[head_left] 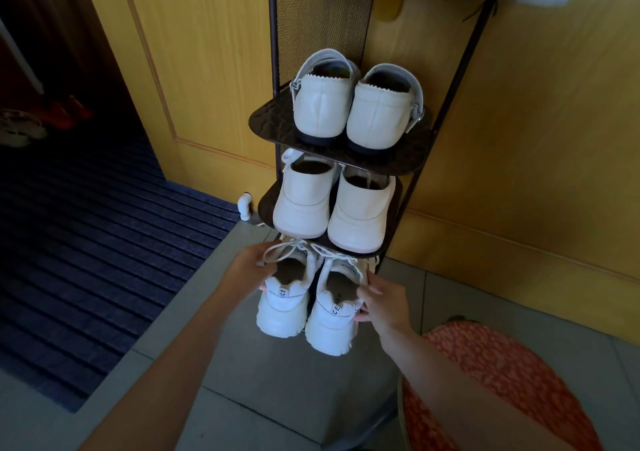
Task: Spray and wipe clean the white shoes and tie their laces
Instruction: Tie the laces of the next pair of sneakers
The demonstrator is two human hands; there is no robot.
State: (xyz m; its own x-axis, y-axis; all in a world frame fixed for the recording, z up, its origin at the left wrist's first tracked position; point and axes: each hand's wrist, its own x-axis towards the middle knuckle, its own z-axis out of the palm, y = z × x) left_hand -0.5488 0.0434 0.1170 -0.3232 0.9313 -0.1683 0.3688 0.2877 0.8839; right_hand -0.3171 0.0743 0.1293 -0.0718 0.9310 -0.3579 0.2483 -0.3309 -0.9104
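Tiled hallway floor, metal shoe rack [450,111] centre frame | white sneakers [284,312] lower centre, beneath the lower shelf | left hand [249,265] and right hand [384,303], fingers gripping one heel collar each | judged step: fetching; next: draw both clear for spraying.

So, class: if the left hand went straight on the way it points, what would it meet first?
The left hand grips a sneaker, so that comes first; beyond it, probably the shoe rack shelf edge, though depth is unclear.
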